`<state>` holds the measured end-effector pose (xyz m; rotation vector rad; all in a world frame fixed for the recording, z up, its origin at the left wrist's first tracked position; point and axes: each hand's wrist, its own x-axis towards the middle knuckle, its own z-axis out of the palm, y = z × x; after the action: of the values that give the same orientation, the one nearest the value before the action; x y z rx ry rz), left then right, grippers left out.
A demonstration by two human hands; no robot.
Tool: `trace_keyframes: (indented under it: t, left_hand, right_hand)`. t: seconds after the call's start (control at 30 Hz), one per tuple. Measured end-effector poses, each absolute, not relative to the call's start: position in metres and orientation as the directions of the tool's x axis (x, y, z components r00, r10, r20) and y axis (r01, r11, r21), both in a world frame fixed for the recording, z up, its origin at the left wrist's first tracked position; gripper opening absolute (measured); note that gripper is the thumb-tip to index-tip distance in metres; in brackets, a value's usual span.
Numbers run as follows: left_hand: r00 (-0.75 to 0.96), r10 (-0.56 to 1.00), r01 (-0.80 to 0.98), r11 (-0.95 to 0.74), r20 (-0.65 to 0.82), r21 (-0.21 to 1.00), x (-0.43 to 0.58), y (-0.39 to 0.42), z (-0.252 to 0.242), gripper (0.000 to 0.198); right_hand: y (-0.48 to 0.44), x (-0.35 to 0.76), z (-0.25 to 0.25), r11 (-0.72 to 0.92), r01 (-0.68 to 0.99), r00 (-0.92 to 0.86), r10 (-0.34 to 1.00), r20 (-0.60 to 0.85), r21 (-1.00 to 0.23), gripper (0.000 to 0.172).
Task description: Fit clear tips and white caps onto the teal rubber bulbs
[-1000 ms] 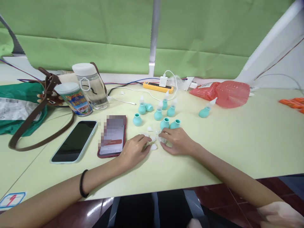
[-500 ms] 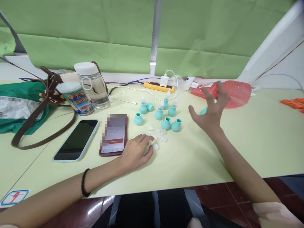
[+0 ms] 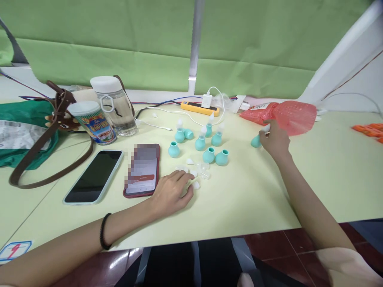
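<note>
My right hand [image 3: 275, 141] is closed at the right, its fingers round the white tip of a turquoise bulb nasal aspirator [image 3: 256, 141] on the table. The fingers hide part of that tip. My left hand [image 3: 171, 191] lies on the table with fingers loosely apart, touching or just over small clear and white plastic tips [image 3: 203, 171]. Behind these stand turquoise bulbs without tips, such as an open-necked bulb [image 3: 222, 158]. Farther back are several bulbs fitted with clear tips, among them an upright aspirator [image 3: 200, 141]. One bulb [image 3: 188, 134] lies on its side.
Left of my left hand lie a lit phone [image 3: 142, 171] and a dark phone [image 3: 94, 177]. A water bottle [image 3: 119, 115], a printed cup [image 3: 94, 123] and a brown strap [image 3: 56, 179] are beyond. A power strip [image 3: 191, 107] and red plastic bag [image 3: 296, 117] sit at the back.
My right hand has come down from its raised, spread pose and closed on the tip of the aspirator at the right. My left hand has stayed nearly still.
</note>
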<state>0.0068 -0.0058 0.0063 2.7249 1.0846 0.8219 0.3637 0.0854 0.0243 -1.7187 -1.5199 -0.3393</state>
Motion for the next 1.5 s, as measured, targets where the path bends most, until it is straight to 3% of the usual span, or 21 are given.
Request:
trace_keyframes:
  t: [0.13,0.23,0.27,0.37,0.4,0.43,0.5,0.6,0.7,0.8,0.97,1.07,1.13,1.27,1.5]
  left_hand:
    - [0.591,0.65,0.588,-0.753,0.478,0.296,0.007,-0.006,0.007,0.019]
    - [0.585,0.642,0.571,-0.76,0.495,0.31,0.007,-0.007,0.009,0.019]
    - [0.586,0.641,0.565,-0.762,0.496,0.318,0.006,-0.007,0.01,0.019]
    - [0.593,0.632,0.529,-0.773,0.499,0.35,0.005,-0.007,0.012,0.019]
    - [0.601,0.62,0.506,-0.784,0.505,0.359,0.004,-0.007,0.013,0.02]
    - [0.61,0.604,0.481,-0.797,0.513,0.365,0.004,-0.008,0.013,0.022]
    - [0.63,0.578,0.444,-0.816,0.518,0.37,0.004,-0.008,0.014,0.027]
    - [0.644,0.607,0.483,-0.795,0.466,0.367,0.005,-0.007,0.012,0.031]
    - [0.661,0.611,0.53,-0.791,0.435,0.305,0.006,-0.005,0.009,0.032]
    - [0.692,0.552,0.458,-0.834,0.464,0.308,0.007,-0.004,0.007,0.036]
    - [0.669,0.599,0.292,-0.756,0.439,0.586,0.007,-0.009,0.009,0.035]
    - [0.593,0.701,0.223,-0.616,0.396,0.755,0.006,-0.013,0.013,0.039]
    - [0.558,0.735,0.223,-0.58,0.386,0.784,0.005,-0.013,0.016,0.041]
    - [0.488,0.778,0.441,-0.611,0.395,0.658,0.005,-0.003,0.014,0.018]
    - [0.457,0.818,0.706,-0.573,0.351,0.417,0.008,0.011,0.003,0.021]
  right_hand:
    - [0.075,0.332,0.036,0.138,0.934,0.214,0.523,0.825,-0.329,0.045]
    - [0.055,0.294,0.044,0.506,0.858,0.042,0.101,0.994,-0.088,0.048]
    - [0.046,0.28,0.044,0.621,0.784,-0.017,0.054,0.998,-0.02,0.048]
    - [0.018,0.238,0.037,0.701,0.713,-0.158,0.186,0.97,-0.018,0.029]
    - [0.01,0.227,0.032,0.767,0.641,-0.328,0.299,0.896,-0.021,0.026]
    - [0.004,0.217,0.026,0.801,0.598,-0.414,0.316,0.854,-0.007,0.023]
    - [-0.002,0.204,0.014,0.877,0.475,-0.581,0.245,0.776,0.079,0.022]
    - [-0.004,0.197,0.0,0.915,0.388,-0.66,0.193,0.726,0.11,0.024]
    - [-0.005,0.195,-0.004,0.892,0.449,-0.623,0.277,0.731,0.044,0.021]
    - [-0.008,0.192,-0.002,0.878,0.477,-0.534,0.335,0.776,-0.051,0.025]
    - [-0.013,0.187,0.008,0.884,0.419,-0.458,0.404,0.792,-0.209,0.017]
    - [-0.012,0.188,0.011,0.897,0.406,-0.448,0.36,0.818,-0.172,0.016]
    - [-0.009,0.19,0.01,0.894,0.419,-0.412,0.345,0.843,-0.162,0.017]
    - [-0.001,0.191,0.008,0.848,0.43,-0.275,0.451,0.849,-0.311,0.018]
    - [-0.003,0.189,0.006,0.641,0.25,-0.171,0.767,0.618,-0.726,0.018]
